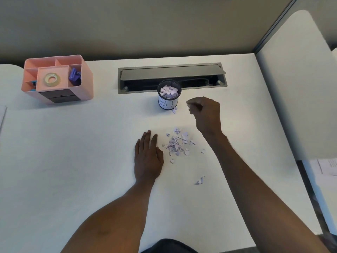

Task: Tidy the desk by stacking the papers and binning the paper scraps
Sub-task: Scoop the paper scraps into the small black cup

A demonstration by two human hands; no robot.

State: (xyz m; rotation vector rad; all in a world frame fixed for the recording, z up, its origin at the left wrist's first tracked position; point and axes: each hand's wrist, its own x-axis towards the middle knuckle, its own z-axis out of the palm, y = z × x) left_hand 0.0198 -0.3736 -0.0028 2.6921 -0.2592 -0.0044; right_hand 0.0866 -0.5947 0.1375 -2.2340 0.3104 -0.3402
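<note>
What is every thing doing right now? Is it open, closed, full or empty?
Bin: upright, full to the rim.
Scrap pile: loose on the desk, not binned yet.
Cable hatch lid: propped open.
Organizer drawers: closed.
Left hand: open, flat on the desk.
Right hand: fingers curled beside the bin; can't tell if it holds anything.

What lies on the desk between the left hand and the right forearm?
The pile of paper scraps lies there on the desk, just right of the left hand and short of the right forearm. The head view shows it.
</note>
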